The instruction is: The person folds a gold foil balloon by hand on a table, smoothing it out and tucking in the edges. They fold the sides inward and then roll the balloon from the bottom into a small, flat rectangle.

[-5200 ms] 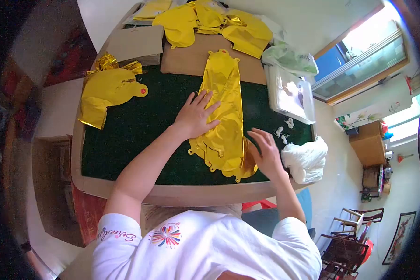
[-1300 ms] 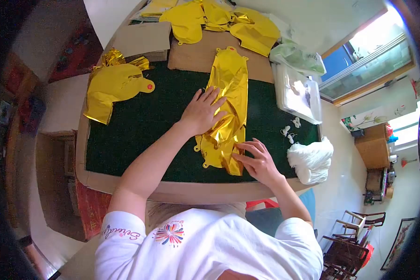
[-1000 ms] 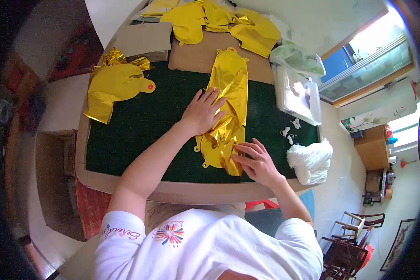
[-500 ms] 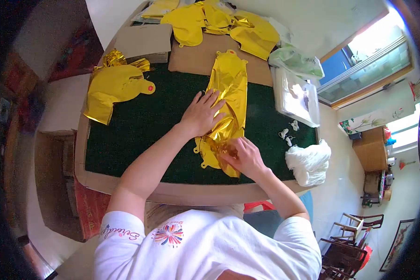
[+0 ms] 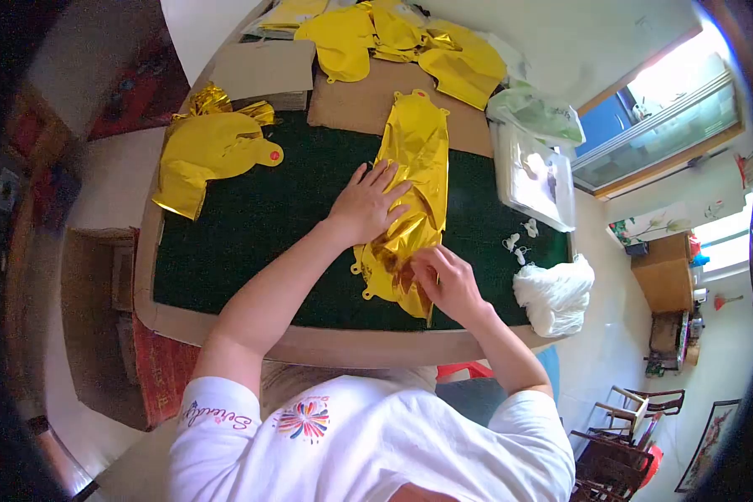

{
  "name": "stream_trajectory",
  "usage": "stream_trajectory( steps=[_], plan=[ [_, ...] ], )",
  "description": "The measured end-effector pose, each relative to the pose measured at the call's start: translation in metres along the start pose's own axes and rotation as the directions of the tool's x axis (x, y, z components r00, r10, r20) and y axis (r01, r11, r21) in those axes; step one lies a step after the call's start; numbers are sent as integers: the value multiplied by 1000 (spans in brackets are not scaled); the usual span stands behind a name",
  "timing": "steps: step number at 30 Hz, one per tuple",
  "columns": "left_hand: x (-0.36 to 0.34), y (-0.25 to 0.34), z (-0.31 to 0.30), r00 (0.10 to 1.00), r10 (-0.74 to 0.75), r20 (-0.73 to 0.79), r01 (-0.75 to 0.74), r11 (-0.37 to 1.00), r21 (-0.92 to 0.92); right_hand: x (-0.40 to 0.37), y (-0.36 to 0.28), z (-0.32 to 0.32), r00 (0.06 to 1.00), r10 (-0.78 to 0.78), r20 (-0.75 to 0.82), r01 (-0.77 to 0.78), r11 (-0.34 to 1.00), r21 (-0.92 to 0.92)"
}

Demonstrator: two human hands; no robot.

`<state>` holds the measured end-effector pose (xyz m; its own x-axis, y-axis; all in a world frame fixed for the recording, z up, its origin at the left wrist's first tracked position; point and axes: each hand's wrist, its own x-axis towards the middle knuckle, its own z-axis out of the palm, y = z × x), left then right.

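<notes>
ABOVE THE WORK: a person in a white T-shirt (image 5: 368,443) leans over a table (image 5: 309,345) topped w/ a dark green mat (image 5: 243,234). A long gold foil balloon (image 5: 418,159), flat and uninflated, runs from the upper ctr of the frame down to the ctr. Its upper end rests on a brown cardboard sheet (image 5: 351,100); its lower end is crumpled on the mat.

The left hand (image 5: 366,209) lies palm-down on the balloon's mid-section, fingers spread wide and straight, pressing foil to mat and gripping nothing. The right hand (image 5: 445,280), just below and to the right, sits on the crumpled lower end w/ fingers bent and drawn close, tips on the foil. Whether they pinch a fold can't be told from this angle. The two hands are near each other but not touching, w/ creased foil btwn them.

Upper left of the frame: a second gold foil balloon (image 5: 209,155) at the mat's edge, well apart from both hands. Top ctr: a heap of gold foil balloons (image 5: 402,38) beyond the cardboard. Right of the long balloon: a clear plastic box (image 5: 534,171) at the table's edge, w/ a green-and-white plastic bag (image 5: 537,113) just above it. Below the box, small white pieces (image 5: 519,243) lie on the mat nr a white bundle (image 5: 554,293) at the table's right edge, close to the right hand but apart from it.
</notes>
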<state>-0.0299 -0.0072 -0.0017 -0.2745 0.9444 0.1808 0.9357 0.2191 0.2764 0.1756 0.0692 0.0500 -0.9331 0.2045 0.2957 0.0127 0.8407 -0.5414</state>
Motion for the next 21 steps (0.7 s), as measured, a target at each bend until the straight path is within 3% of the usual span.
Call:
stream_trajectory(
  steps=[4, 7, 21],
  plan=[
    [0, -1, 1, 1000, -4, -7, 4, 1000, -11, -29, 7, -15, 994, -96, 60, 101, 992, -80],
    [0, 0, 2, 1000, 7, -23, -7, 1000, -8, -45, 7, -19, 956, -54, 288, 111, 976, -188],
    [0, 1, -3, 1000, -4, -4, 4, 1000, 5, -34, 9, -4, 980, -50, 193, 101, 959, -265]
  ],
)
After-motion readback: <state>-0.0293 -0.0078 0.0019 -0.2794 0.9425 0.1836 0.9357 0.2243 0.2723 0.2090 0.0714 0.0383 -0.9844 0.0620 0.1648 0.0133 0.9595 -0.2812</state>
